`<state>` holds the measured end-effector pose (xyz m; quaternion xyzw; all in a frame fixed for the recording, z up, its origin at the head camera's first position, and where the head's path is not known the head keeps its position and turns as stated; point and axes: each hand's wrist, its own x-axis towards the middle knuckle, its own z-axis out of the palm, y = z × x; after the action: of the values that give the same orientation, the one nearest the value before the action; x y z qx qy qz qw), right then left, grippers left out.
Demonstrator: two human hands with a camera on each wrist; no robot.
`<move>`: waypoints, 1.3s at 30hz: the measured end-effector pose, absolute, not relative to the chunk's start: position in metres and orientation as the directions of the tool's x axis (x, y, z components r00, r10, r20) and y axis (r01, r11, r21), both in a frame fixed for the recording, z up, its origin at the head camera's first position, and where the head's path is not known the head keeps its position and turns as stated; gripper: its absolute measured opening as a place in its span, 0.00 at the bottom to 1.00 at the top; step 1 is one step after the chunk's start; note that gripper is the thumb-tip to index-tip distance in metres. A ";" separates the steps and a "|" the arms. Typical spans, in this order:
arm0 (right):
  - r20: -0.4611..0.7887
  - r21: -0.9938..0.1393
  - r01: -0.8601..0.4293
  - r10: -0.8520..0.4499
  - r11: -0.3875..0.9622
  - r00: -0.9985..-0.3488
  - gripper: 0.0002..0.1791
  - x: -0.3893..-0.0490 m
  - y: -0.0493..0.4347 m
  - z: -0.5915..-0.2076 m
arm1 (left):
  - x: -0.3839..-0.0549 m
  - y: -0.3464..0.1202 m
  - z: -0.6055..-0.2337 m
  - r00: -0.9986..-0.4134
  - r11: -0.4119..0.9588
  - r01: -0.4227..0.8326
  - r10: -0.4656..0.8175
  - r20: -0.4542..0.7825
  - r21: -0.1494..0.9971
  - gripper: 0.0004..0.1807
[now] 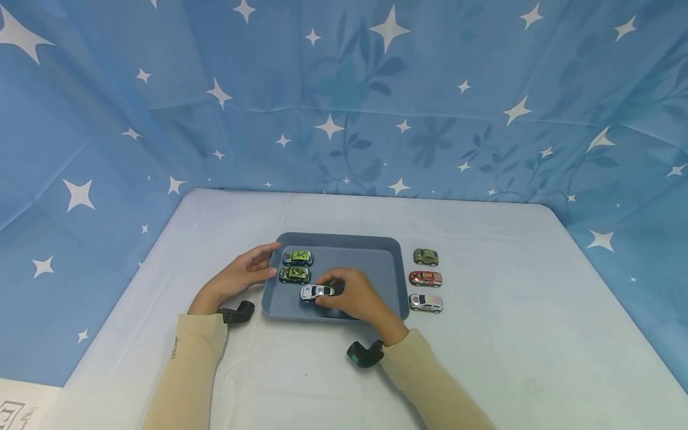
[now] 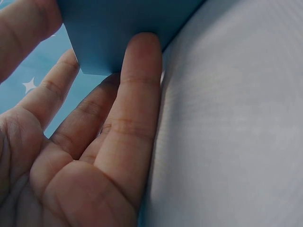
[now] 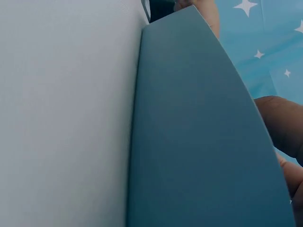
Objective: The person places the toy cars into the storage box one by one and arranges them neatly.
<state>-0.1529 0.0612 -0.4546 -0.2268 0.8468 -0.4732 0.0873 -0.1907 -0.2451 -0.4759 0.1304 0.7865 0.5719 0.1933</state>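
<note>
A blue-grey tray lies on the white table. In the head view my right hand is over it and pinches a white toy car between thumb and fingers, low over the tray floor. Left of that, a yellow-green toy car and a green camouflage toy car sit one in front of the other. My left hand touches the tray's left side with extended fingers. The left wrist view has those fingers against the outer wall. The tray's wall hides most of my right hand in the right wrist view.
On the table right of the tray, an olive-green toy car, a red toy car and a silver-white toy car form a column. A blue star-patterned cloth hangs behind the table.
</note>
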 end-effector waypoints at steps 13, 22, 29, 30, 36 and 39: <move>0.065 -0.816 -0.303 -0.444 0.492 -0.894 0.14 -0.154 0.041 -0.456 | -0.190 -0.246 -0.476 -0.894 0.332 -0.009 0.420 -0.157 0.943 0.41; 0.079 -0.799 -0.323 -0.444 0.508 -0.893 0.13 -0.155 0.033 -0.457 | -0.191 -0.247 -0.477 -0.892 0.318 -0.003 0.427 -0.146 0.948 0.41; 0.076 -0.791 -0.320 -0.435 0.522 -0.897 0.13 -0.156 0.027 -0.457 | -0.191 -0.247 -0.477 -0.892 0.326 -0.005 0.425 -0.151 0.945 0.42; 0.073 -0.790 -0.318 -0.435 0.524 -0.897 0.13 -0.156 0.026 -0.457 | -0.191 -0.247 -0.477 -0.893 0.328 -0.006 0.424 -0.153 0.945 0.42; 0.049 -0.789 -0.303 -0.436 0.535 -0.899 0.13 -0.156 0.021 -0.456 | -0.191 -0.246 -0.476 -0.894 0.341 -0.006 0.419 -0.158 0.940 0.42; 0.039 -0.791 -0.293 -0.434 0.537 -0.900 0.14 -0.156 0.018 -0.455 | -0.191 -0.246 -0.476 -0.893 0.343 -0.005 0.421 -0.158 0.939 0.42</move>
<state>-0.1561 0.0182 -0.4555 -0.2082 0.8728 -0.4338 0.0811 -0.1905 -0.2461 -0.4758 0.1306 0.7970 0.5580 0.1906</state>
